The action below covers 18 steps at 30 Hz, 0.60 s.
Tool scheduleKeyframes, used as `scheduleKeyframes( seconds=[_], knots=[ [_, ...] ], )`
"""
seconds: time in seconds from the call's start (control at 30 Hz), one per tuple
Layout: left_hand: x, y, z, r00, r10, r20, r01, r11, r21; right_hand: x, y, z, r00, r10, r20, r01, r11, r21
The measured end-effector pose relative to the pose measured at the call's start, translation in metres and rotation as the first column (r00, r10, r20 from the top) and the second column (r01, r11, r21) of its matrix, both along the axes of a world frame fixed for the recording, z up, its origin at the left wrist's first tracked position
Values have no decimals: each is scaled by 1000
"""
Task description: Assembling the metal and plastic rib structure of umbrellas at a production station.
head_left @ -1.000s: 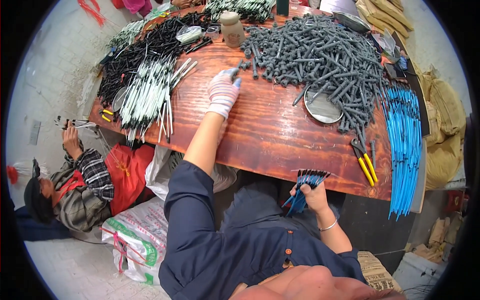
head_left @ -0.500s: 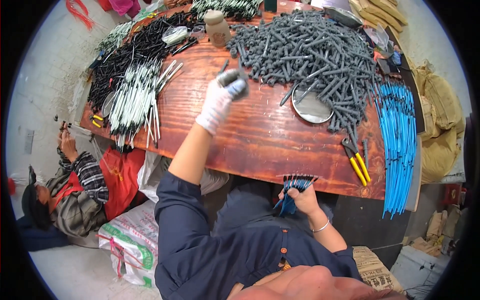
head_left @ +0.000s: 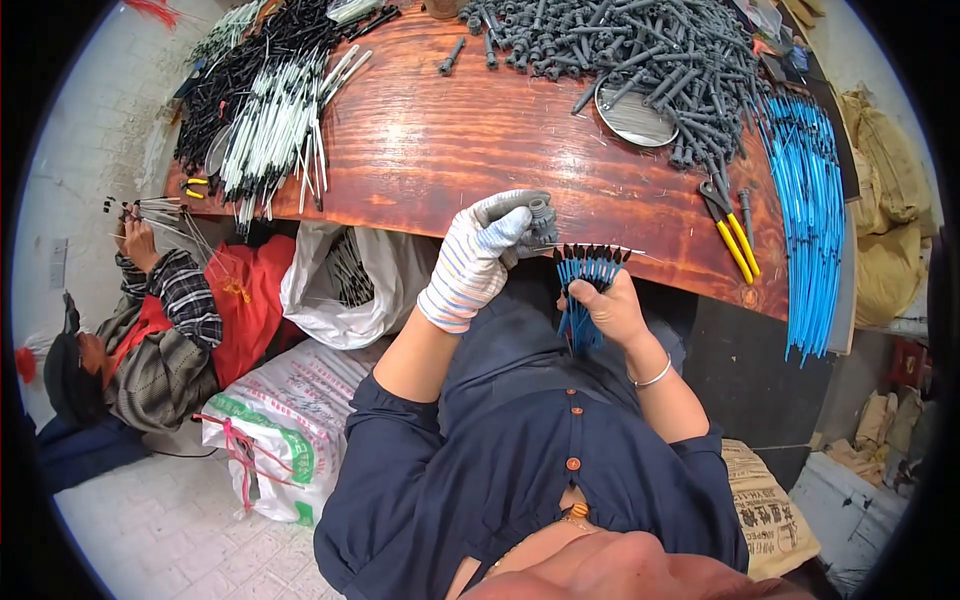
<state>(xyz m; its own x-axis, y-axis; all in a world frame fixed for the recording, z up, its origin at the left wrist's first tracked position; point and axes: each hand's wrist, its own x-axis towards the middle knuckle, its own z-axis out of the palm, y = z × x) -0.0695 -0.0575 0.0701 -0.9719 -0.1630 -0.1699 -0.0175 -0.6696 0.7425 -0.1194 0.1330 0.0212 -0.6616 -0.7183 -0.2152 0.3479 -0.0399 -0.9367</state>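
so the blue stick bundle (head_left: pixel 577 273) is pinched in the right hand's (head_left: pixel 612 306) grip, sticks running lengthwise away from the body toward the surface (head_left: pixel 400 150), while just left of it the gloved left hand (head_left: pixel 470 262) grips gray plastic pieces (head_left: pixel 541 222), with moving room past it beyond the surface's near edge.

So the fittings (head_left: pixel 690 45) are heaped toward the back of the table (head_left: pixel 430 130), dish (head_left: pixel 632 122) at their front edge. Pliers (head_left: pixel 738 245) lie right of that, rods (head_left: pixel 805 225) further right.

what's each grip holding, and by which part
The right grip holds a bundle of blue rods just below their black tips. The left grip holds grey plastic parts; exactly where is unclear.
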Motion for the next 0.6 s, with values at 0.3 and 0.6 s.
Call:
scheduleKeyframes(
  seconds=[0.3,0.6],
  knots=[
    [20,13,19,999,31,-21,-36,960,-278,15,1,4,998,-36,-42,36,999,4],
    [34,37,20,977,166,-131,-202,914,-353,16,-2,3,994,-14,-107,14,1000,2]
  ],
)
